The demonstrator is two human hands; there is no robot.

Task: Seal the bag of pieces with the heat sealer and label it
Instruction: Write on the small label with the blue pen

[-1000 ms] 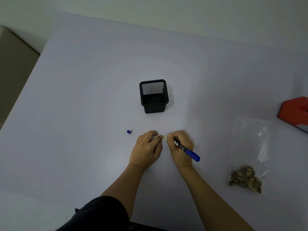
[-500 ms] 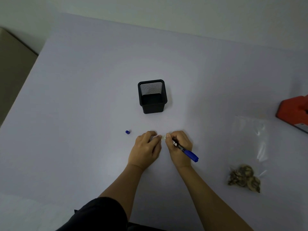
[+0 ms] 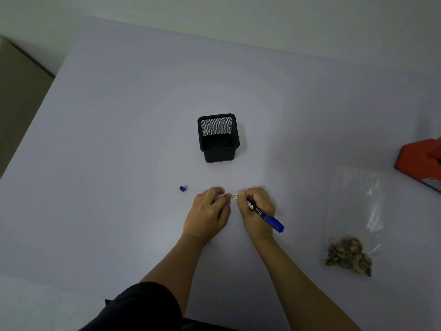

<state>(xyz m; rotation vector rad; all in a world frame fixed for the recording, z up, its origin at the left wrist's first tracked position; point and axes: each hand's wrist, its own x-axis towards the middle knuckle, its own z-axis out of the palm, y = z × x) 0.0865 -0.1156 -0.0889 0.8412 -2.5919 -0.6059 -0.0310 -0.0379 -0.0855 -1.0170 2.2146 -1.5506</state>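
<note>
Grip: right hand (image 3: 256, 211) is curled round a blue marker (image 3: 265, 217), tip down on a small white label (image 3: 234, 197). The label is pinned to the table (image 3: 119, 139) at its left end by the fingertips of the left hand (image 3: 207, 216); nothing is held in that hand. The marker cap (image 3: 182, 188) is off and lies left of the hands. A black mesh pen holder (image 3: 218, 139) stands beyond them.

Step judged: label being written (seal state can't be read from here). The clear bag (image 3: 358, 206) lies flat well to the right, untouched, with the pieces (image 3: 348, 255) bunched at its near end. The orange heat sealer (image 3: 422, 163) sits just past its far end.

Next, as judged: writing to be finished, 1 hand freed, label carried across and stuck on a flat part of the bag clear of the pieces. If unsealed, the mouth is to be fed to the sealer first.
</note>
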